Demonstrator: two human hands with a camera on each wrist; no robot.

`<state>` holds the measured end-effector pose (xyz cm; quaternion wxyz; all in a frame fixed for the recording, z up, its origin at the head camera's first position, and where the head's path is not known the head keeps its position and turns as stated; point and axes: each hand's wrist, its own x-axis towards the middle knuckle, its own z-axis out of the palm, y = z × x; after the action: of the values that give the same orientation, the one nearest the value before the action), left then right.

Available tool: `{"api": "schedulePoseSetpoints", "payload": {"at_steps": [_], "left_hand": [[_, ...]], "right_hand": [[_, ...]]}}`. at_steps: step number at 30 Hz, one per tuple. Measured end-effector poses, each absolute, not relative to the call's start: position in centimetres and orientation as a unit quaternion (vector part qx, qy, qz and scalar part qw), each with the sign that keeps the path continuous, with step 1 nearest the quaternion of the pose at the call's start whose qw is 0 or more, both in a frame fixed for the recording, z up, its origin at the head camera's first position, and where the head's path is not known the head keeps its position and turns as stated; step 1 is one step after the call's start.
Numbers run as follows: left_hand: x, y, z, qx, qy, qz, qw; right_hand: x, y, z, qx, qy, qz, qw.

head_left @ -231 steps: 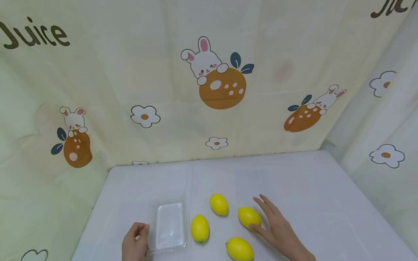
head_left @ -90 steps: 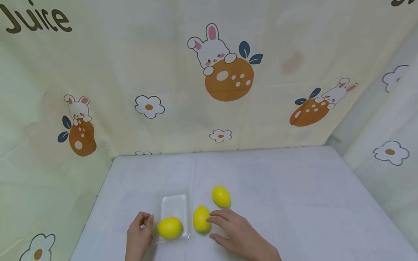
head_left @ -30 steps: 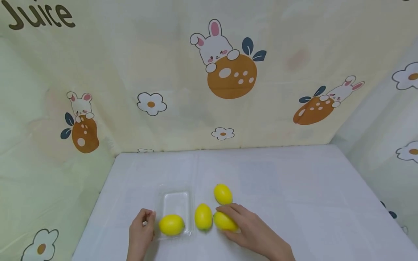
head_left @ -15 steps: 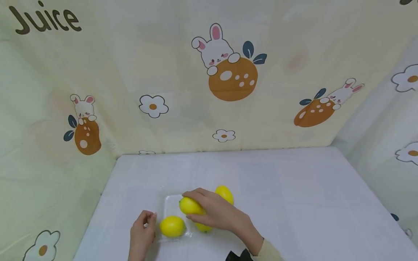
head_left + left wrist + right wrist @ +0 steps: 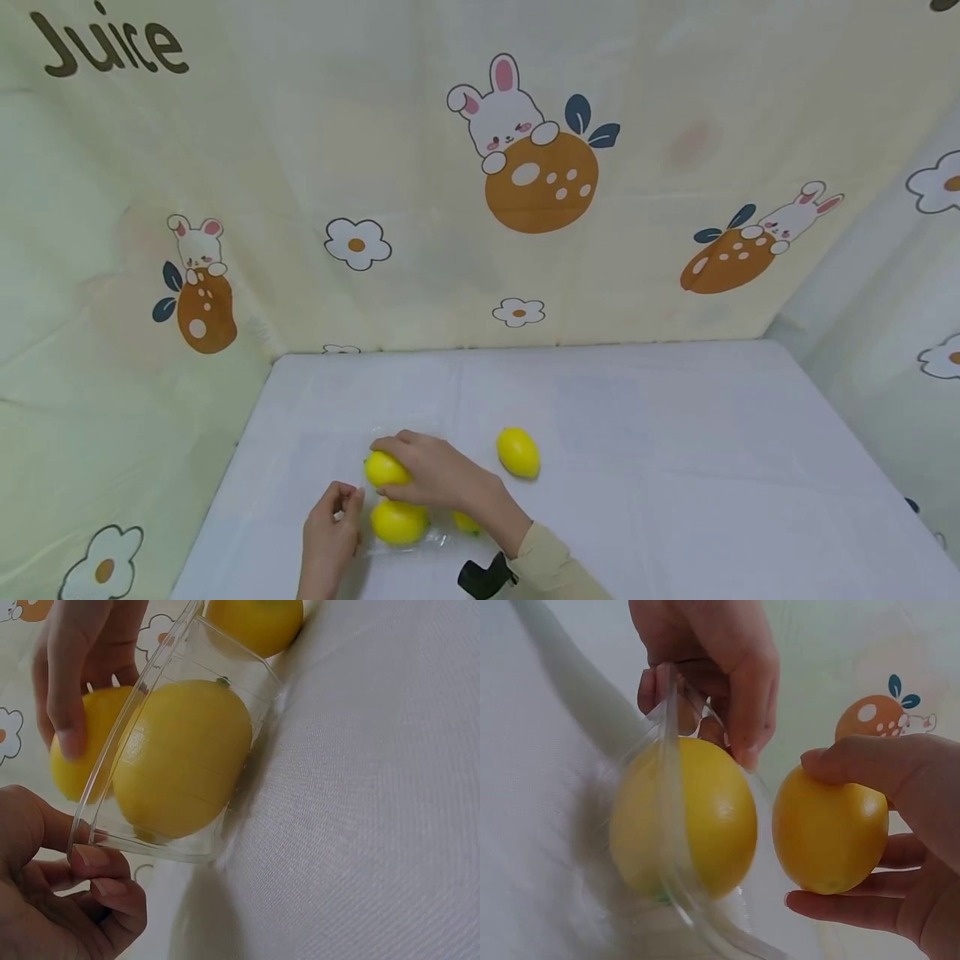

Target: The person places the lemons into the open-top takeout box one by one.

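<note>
Yellow lemons, four of them, w/ a clear plastic tray (image 5: 372,546) on a white tablecloth (image 5: 675,467). The right hand (image 5: 431,475) is gripping one lemon (image 5: 384,468), fingers and thumb curled round it, holding it over the far part of the tray. In the right wrist view that held lemon (image 5: 829,831) is sitting between thumb above and fingers (image 5: 840,909) below, just beside the second lemon (image 5: 705,817) already lying in the tray; can't tell if the two are touching.

The left hand (image 5: 330,537) is pinching the tray's near-left rim, fingers curled on the thin plastic edge; the left wrist view is showing the fingertips (image 5: 94,859) closing on the rim (image 5: 131,727), w/ the tray lemon (image 5: 184,757) seen through the clear wall. Hands are close together, one each side of the tray lemon (image 5: 399,522).

A third lemon (image 5: 467,522) is lying on the cloth just right of the tray, mostly hidden behind the right wrist. A fourth lemon (image 5: 518,452) is lying further right, apart from the rest.

Behind the table a cream backdrop (image 5: 420,167) is hanging, printed w/ rabbits, oranges, flowers and the word "Juice".
</note>
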<state>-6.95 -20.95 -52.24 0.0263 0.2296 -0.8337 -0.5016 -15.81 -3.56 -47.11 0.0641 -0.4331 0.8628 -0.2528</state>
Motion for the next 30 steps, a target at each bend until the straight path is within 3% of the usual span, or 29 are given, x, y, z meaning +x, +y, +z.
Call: {"api": "schedulePoseSetpoints", "payload": {"at_steps": [17,30], "left_hand": [[-6.9,-20.7,-52.1,0.228,-0.836,-0.497,0.046],[-6.8,-20.7,-52.0,0.225,-0.832,-0.505,0.04]], "right_hand": [[-16.3,-5.2,-49.8,-0.383,0.888,-0.219,0.129],[-16.0,-4.6,-49.5,-0.388,0.893,-0.199,0.109]]}}
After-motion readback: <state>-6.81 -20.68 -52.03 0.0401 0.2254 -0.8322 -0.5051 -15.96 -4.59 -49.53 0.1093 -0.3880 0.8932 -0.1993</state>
